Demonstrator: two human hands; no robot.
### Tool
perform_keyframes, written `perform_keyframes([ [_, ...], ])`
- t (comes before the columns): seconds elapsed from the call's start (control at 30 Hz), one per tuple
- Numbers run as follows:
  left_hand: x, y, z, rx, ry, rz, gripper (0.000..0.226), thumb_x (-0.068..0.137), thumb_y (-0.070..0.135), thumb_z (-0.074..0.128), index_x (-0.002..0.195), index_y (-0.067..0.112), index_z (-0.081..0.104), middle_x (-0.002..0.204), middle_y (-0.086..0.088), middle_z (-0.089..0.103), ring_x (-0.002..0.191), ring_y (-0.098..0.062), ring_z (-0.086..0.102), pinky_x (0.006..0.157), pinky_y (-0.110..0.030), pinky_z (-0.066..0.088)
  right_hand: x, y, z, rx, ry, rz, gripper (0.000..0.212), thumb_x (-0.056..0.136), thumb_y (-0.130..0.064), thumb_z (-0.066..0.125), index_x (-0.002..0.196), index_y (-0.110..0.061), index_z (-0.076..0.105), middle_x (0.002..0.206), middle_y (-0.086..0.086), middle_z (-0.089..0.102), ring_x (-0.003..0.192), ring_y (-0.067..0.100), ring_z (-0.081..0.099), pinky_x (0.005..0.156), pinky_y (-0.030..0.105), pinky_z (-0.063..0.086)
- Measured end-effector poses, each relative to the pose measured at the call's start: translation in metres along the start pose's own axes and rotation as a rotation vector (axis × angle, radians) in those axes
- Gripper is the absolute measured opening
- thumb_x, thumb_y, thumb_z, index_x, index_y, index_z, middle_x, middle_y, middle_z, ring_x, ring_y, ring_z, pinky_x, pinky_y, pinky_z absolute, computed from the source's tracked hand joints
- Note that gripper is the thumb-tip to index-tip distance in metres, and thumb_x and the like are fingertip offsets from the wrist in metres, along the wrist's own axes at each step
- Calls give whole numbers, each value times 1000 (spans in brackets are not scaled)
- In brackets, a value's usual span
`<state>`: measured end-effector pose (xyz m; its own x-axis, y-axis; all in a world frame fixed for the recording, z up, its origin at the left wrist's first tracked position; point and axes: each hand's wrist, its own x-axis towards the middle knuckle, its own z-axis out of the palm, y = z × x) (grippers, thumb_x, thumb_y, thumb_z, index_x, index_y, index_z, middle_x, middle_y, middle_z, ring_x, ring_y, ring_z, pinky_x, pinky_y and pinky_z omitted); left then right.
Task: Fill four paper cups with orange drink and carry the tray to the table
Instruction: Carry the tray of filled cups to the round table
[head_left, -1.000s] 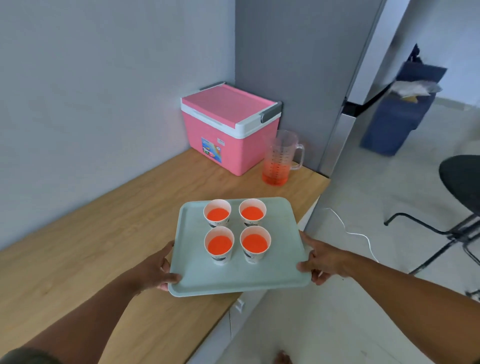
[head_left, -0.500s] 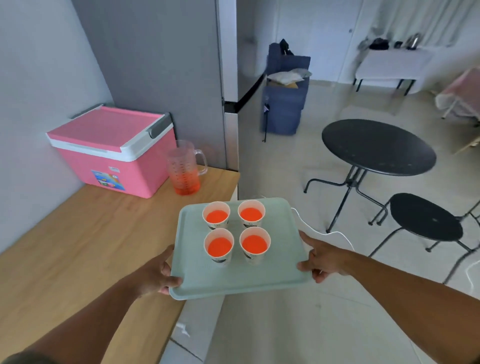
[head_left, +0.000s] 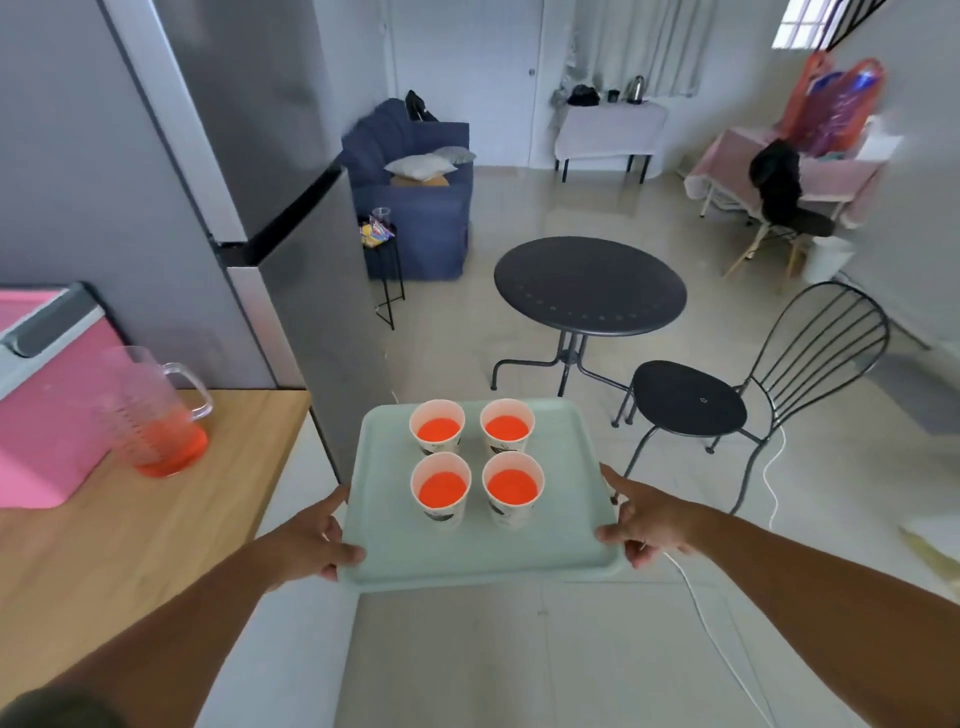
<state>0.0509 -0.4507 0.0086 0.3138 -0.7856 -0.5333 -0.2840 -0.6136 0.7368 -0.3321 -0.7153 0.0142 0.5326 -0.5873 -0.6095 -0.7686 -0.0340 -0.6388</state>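
Observation:
I hold a pale green tray (head_left: 566, 519) level in the air, off the wooden counter and over the floor. My left hand (head_left: 317, 538) grips its left edge and my right hand (head_left: 647, 517) grips its right edge. Several white paper cups stand upright on it in a square, each with orange drink: far left cup (head_left: 436, 427), far right cup (head_left: 507, 426), near left cup (head_left: 441, 487), near right cup (head_left: 512, 486). A round black table (head_left: 589, 286) stands ahead on the tiled floor.
The wooden counter (head_left: 104, 540) on my left carries a clear jug (head_left: 153, 415) with a little orange drink and a pink cooler box (head_left: 47, 384). A grey fridge (head_left: 249, 208) rises beside it. A black chair (head_left: 727, 400) stands near the table; a white cable (head_left: 727, 654) crosses the floor.
My view has swung right, away from the counter toward the room. The tray, still in both hands, has left the counter's edge and now hangs over the floor, facing the round table.

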Motion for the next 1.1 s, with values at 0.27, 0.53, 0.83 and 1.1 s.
perform_keyframes([
  [0.27,94,80,28,-25,-137,61,90,82,-1,81,154,33,38,130,-2,66,113,-25,68,80,-48,63,15,40,-83,94,75,37,116,91,-7,83,168,-44,5,90,16,67,62,24,72,78,47,67],
  [0.53,198,117,33,74,-132,27,112,62,18,94,151,49,35,107,-34,58,98,-54,65,81,-61,60,59,66,-139,154,117,107,122,88,-10,86,168,-43,0,87,19,68,69,30,71,77,47,68],
  [0.83,311,191,26,63,-216,102,105,79,-3,84,158,37,28,90,-14,44,59,-21,61,58,-32,58,123,67,-200,235,188,170,121,89,-9,86,169,-43,2,81,16,65,63,29,71,73,45,67],
  [1.1,412,256,5,126,-249,139,104,79,-3,83,158,39,28,92,-13,43,71,-24,60,64,-34,61,184,52,-257,286,217,179,117,90,-8,84,167,-47,5,87,19,64,67,30,71,71,43,67],
])
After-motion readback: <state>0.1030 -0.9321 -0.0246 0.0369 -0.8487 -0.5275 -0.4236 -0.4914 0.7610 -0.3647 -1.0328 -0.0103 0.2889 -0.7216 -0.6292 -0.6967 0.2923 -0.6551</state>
